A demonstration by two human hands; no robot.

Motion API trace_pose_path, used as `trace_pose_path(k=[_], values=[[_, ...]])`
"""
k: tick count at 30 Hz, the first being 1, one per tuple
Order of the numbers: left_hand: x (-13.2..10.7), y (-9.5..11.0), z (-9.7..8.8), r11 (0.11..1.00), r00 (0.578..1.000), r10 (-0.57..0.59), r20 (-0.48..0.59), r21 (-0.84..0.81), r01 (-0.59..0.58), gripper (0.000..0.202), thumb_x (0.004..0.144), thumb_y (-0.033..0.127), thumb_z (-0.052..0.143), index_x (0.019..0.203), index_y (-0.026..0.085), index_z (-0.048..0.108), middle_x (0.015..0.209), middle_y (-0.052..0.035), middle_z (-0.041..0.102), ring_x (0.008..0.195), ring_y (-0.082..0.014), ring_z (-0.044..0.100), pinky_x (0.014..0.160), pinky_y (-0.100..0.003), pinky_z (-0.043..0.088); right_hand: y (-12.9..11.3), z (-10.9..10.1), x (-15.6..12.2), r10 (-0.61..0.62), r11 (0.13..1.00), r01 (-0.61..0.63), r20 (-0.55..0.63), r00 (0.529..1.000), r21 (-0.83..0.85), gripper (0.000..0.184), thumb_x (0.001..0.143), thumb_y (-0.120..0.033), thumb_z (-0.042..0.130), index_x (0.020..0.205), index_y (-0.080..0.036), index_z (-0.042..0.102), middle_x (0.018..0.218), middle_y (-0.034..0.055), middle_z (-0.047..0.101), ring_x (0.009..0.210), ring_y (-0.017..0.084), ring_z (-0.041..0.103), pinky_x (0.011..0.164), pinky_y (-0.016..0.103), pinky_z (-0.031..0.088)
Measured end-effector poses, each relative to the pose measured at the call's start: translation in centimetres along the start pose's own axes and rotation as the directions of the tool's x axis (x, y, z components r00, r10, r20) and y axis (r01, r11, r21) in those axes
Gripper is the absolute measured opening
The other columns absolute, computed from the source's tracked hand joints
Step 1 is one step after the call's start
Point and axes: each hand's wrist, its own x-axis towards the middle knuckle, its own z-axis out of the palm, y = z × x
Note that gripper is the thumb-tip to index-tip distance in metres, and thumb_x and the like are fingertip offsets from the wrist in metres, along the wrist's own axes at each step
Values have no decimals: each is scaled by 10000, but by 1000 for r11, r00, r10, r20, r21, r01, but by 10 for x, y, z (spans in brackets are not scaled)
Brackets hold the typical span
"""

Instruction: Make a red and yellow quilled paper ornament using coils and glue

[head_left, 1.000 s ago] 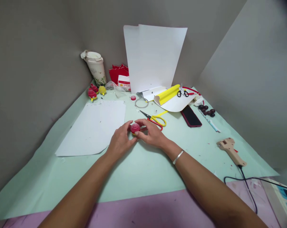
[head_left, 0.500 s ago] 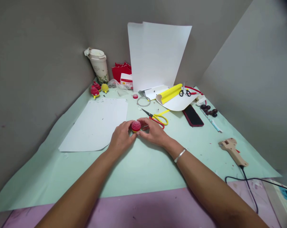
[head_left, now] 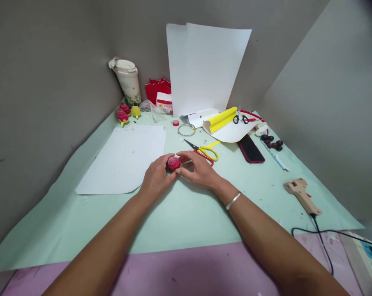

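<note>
Hands (head_left: 157, 177) (head_left: 200, 172), two, around one dome (head_left: 174, 163)

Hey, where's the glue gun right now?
In the head view, the glue gun lies on the green sheet at the right, well clear of the right hand pinching a red dome, nearer the person than the dark phone.

Ribbed dome (head_left: 174, 163): deep pink-red, in fine concentric rings. Table cover (head_left: 186, 218) mint green; surface (head_left: 186, 271) at the near edge lilac (flecked with pale scraps). Flat sheet (head_left: 124, 158) white. Scissors (head_left: 206, 153): one handle yellow, one red, blades dark. Phone (head_left: 250, 149) black-faced, dark red rim. Glue gun (head_left: 301, 195) beige, its cord (head_left: 323, 242) black. Cup (head_left: 128, 82) cream with a green leafy print. Roll (head_left: 221, 120) bright yellow. Bracelet (head_left: 233, 200) silver.
</note>
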Motion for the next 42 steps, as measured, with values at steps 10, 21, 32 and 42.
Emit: trace_pose_path(k=[10,21,32,42], values=[[2,1,3,999,1000,25,9,24,-25,398,791,281,579,1187,250,602,1190,-55,685,1052,-270,628,893,-397,503,-5,4,2,26,998,-23,-46,999,63,312,856,-274,662,1154,-208,594,1097,72,643,1007,195,623,849,363,569],[2,2,4,999,1000,18,-4,42,-18,391,802,304,589,1187,236,590,1203,-66,675,1070,-268,621,926,-403,487,-4,0,1,8,1000,-7,-21,1000,26,341,867,-238,632,1202,-214,575,1152,76,641,1053,207,613,854,361,568],[2,-4,4,995,997,67,29,71,-69,474,779,296,616,1238,192,555,1226,-106,639,1121,-290,589,956,-430,471,-1,1,2,35,999,-35,-9,999,34,425,830,-211,659,1238,-200,544,1190,86,627,1060,206,620,885,369,569],[1,-6,1,998,999,30,20,61,-31,454,787,302,611,1228,201,572,1233,-91,658,1123,-286,589,985,-441,461,-1,0,0,29,997,-31,21,999,67,485,812,-175,665,1273,-200,518,1218,99,607,1082,214,617,883,392,581]])
